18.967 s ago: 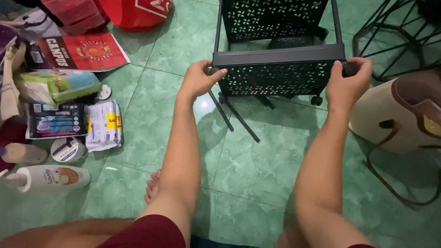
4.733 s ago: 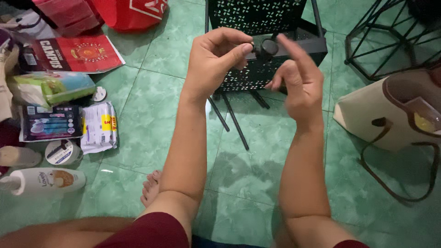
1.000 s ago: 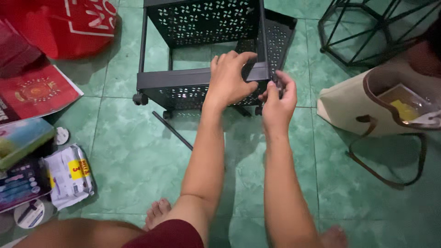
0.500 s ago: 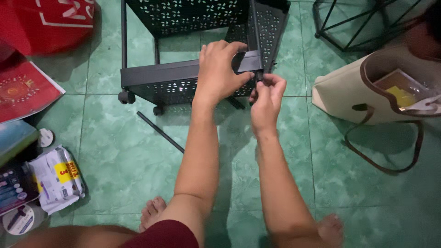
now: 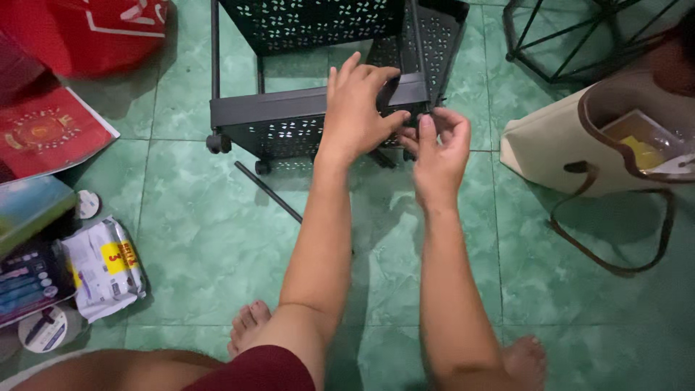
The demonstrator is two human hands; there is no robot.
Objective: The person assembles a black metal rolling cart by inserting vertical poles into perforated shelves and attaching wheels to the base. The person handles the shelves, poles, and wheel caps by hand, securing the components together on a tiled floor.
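At the far left of the frame a white packet point(image 5: 101, 266) lies on the green tiled floor point(image 5: 210, 239). A loose black rod point(image 5: 268, 192) lies left of centre. Top centre, my left hand point(image 5: 356, 108) wraps its grip over the black perforated rack point(image 5: 289, 123). My right hand point(image 5: 436, 148) pinches narrowly at its corner. A beige bag point(image 5: 557, 148) sits at the right.

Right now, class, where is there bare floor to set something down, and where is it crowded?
Bare tiles lie between the black rod and the packet, and below the beige bag. The left edge is crowded with packages and a red bag.
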